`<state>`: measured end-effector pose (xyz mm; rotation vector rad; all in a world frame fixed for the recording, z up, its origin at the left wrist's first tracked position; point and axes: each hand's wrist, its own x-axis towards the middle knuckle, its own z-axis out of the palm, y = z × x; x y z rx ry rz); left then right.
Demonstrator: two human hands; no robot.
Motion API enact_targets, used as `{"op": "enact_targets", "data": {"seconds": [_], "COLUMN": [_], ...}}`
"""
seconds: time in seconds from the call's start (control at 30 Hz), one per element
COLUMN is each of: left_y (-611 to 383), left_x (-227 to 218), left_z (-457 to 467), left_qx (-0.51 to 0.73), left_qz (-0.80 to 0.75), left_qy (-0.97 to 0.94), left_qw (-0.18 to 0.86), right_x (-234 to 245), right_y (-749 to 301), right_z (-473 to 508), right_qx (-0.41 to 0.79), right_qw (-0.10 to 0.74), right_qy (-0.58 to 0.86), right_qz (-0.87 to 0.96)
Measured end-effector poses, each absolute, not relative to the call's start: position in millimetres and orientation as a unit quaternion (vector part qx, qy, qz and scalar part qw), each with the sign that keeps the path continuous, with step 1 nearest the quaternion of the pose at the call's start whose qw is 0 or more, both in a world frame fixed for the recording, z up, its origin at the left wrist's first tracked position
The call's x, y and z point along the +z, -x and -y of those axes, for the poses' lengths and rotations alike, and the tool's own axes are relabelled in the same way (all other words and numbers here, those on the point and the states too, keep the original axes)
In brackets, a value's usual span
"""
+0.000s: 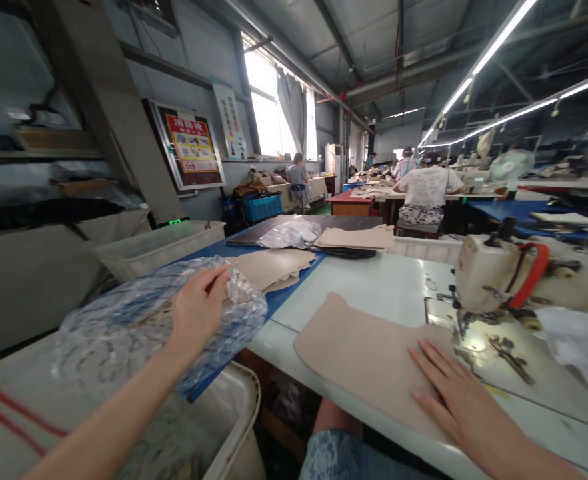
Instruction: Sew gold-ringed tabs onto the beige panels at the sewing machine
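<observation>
My left hand (200, 308) is over a crinkled clear plastic bag (149, 320) on the blue surface, its thumb and fingers pinched at the bag's upper edge. Small tan pieces show faintly through the plastic. Palm down, my right hand (457, 400) lies with fingers stretched out on a beige cut panel (364, 353). The panel rests flat on the pale sewing table (294, 300), its right end close to the needle area of a sewing machine (484, 280). Just beyond the bag lies a stack of beige panels (274, 267).
Farther back are more beige panels (357, 237) on dark pieces, beside a plastic-wrapped bundle (289, 232). White cloth (581, 343) lies at the right by the machine. A white bin (247, 400) stands below the bag. Another person (427, 193) sits with their back turned.
</observation>
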<state>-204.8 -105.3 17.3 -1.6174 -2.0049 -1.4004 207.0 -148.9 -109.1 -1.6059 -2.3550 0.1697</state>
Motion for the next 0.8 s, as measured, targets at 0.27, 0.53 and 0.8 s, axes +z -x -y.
{"op": "enact_targets", "data": {"seconds": [0.27, 0.53, 0.8], "left_y": [37.8, -45.8, -75.2], "left_x": [-53.1, -54.2, -47.7], "left_z": [104.9, 99.6, 72.1], "left_qx": [-0.308, -0.338, -0.234], "left_qz": [0.202, 0.143, 0.318], "left_qy": [0.929, 0.924, 0.82], "left_qw": [0.029, -0.107, -0.414], "right_x": [-74.1, -65.3, -75.7], "right_y": [-193.4, -218.0, -226.5], "right_z": [156.1, 161.5, 153.7], "right_qx": [0.348, 0.532, 0.455], "right_qw": [0.353, 0.534, 0.583], "right_qy": [0.541, 0.49, 0.489], "right_qz": [0.68, 0.438, 0.462]}}
